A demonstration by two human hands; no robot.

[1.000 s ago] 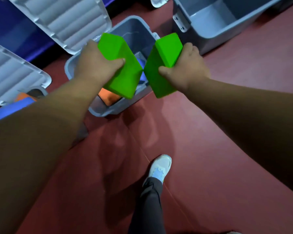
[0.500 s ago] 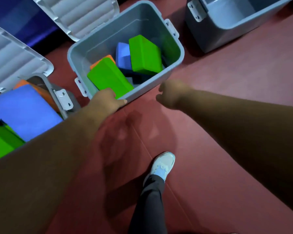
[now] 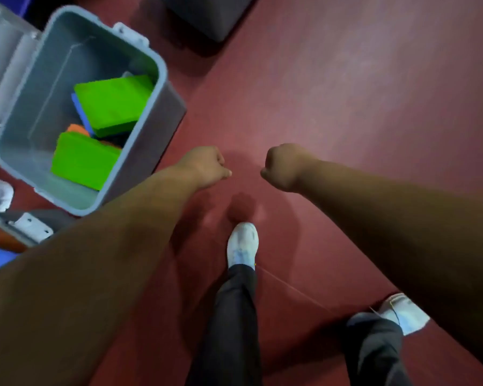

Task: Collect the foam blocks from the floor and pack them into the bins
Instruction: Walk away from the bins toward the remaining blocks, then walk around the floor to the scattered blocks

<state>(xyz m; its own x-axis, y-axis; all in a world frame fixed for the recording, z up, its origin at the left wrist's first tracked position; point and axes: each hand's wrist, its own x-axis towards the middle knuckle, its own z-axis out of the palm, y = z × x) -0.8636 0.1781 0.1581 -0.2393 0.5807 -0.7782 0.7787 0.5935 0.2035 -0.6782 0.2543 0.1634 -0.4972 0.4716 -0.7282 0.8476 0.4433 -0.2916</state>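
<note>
Since the frame half a second earlier, both hands had drawn back from the grey bin (image 3: 53,65), and the view had swung right, leaving the bin in the upper left. Two green foam blocks (image 3: 112,103) lay inside it, tilted over a blue block (image 3: 78,108) and an orange block (image 3: 77,129).

The left hand (image 3: 204,167) and right hand (image 3: 286,168) hung at mid-frame above the red floor (image 3: 346,107), near each other but apart. Each had its fingers curled in and gripped nothing.

The drop-off step looked finished. No loose block showed on the visible floor. The next move probably called for turning away to find more, then uncurling the fingers to grasp them.
</note>
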